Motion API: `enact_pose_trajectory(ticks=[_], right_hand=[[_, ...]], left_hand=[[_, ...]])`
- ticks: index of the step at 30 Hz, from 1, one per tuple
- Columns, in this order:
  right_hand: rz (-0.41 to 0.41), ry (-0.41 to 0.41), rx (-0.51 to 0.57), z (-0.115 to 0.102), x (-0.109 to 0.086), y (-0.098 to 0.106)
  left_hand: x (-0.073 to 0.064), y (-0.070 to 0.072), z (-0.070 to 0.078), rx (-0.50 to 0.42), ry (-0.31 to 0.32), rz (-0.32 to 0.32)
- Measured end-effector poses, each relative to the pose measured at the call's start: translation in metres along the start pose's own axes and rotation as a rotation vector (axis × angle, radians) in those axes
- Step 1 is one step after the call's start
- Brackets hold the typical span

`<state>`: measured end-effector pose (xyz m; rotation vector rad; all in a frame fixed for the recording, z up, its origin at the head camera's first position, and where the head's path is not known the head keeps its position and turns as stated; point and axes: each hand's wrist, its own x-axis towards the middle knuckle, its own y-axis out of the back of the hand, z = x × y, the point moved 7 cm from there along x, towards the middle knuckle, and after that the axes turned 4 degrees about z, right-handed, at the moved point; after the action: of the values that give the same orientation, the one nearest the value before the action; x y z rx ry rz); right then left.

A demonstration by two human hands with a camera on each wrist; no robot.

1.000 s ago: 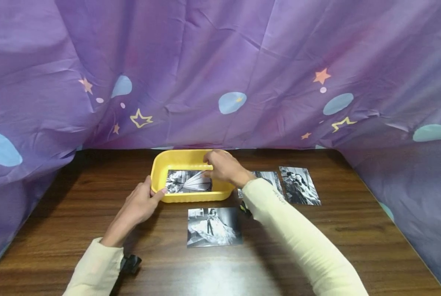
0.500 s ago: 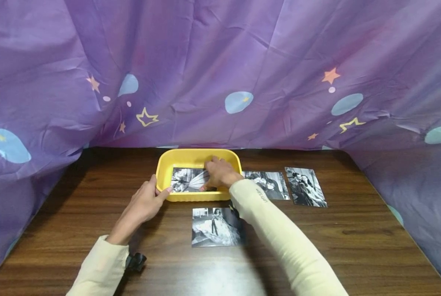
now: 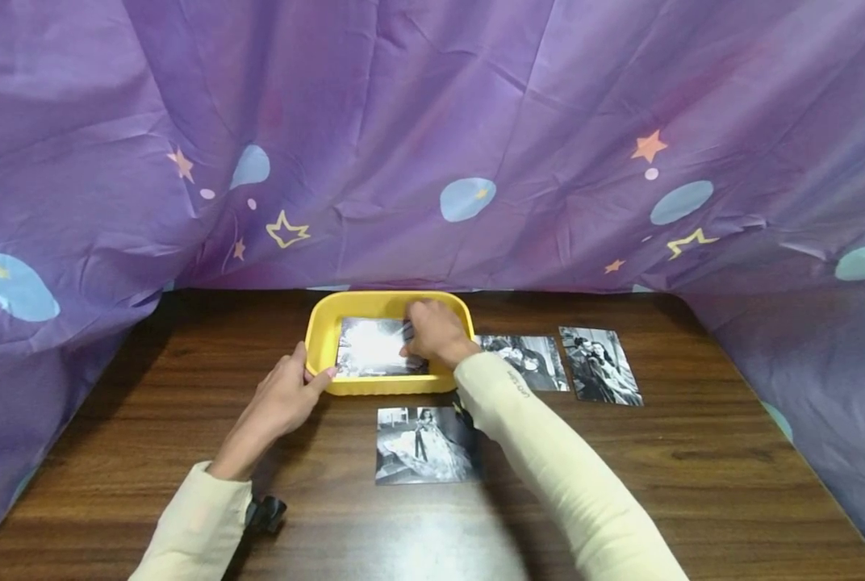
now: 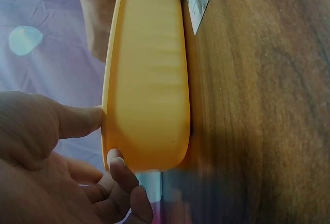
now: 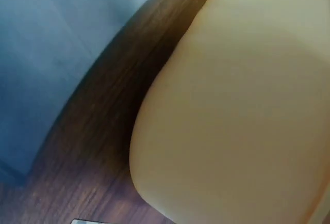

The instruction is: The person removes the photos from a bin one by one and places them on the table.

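My left hand (image 3: pixel 280 397) grips the near left corner of a yellow plastic basket (image 3: pixel 382 388), thumb over the rim and fingers outside. In the left wrist view, the thumb and fingers pinch the basket's rim (image 4: pixel 105 108). My right hand (image 3: pixel 437 332) reaches inside the basket and pinches the right side of a black-and-white photo (image 3: pixel 374 349). Strong glare whitens most of that photo, and its far edge looks raised. Whether other photos lie beneath it is hidden. The right wrist view shows the basket's outer wall (image 5: pixel 232 105) filling the right side; the hand is out of sight there.
A photo of a figure in a wide gown (image 3: pixel 424 448) lies in front of the basket. To the right lie two more photos, one of faces (image 3: pixel 530 365) beside the basket and one of a couple (image 3: pixel 601 367). A purple curtain (image 3: pixel 389 145) hangs behind the wooden table (image 3: pixel 694 468).
My right hand moved down and left into the basket, then rose slightly. The photo there has tilted up into glare; its earlier picture no longer shows. My left hand keeps its grip.
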<state>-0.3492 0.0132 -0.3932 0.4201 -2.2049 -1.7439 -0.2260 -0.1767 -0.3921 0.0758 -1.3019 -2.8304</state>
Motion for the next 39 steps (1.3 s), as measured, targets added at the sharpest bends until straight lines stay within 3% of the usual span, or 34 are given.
enact_pose_trajectory(ticks=[11, 16, 26, 32, 39], right_hand=[[0.080, 0.065, 0.217, 0.008, -0.004, 0.026], [0.066, 0.042, 0.367, 0.015, -0.009, 0.046], [0.112, 0.004, 0.511, 0.035, -0.034, 0.090], [0.164, -0.022, 0.580, 0.061, -0.059, 0.113], [0.214, -0.091, 0.721, 0.115, -0.093, 0.130]], left_hand=[[-0.001, -0.001, 0.003, 0.002, -0.004, 0.001], [-0.003, -0.001, 0.003, 0.005, 0.003, -0.004], [-0.001, 0.001, 0.002, -0.005, 0.006, 0.008], [-0.003, 0.001, 0.003, -0.007, -0.001, 0.011], [-0.004, 0.001, 0.006, 0.001, -0.025, 0.024]])
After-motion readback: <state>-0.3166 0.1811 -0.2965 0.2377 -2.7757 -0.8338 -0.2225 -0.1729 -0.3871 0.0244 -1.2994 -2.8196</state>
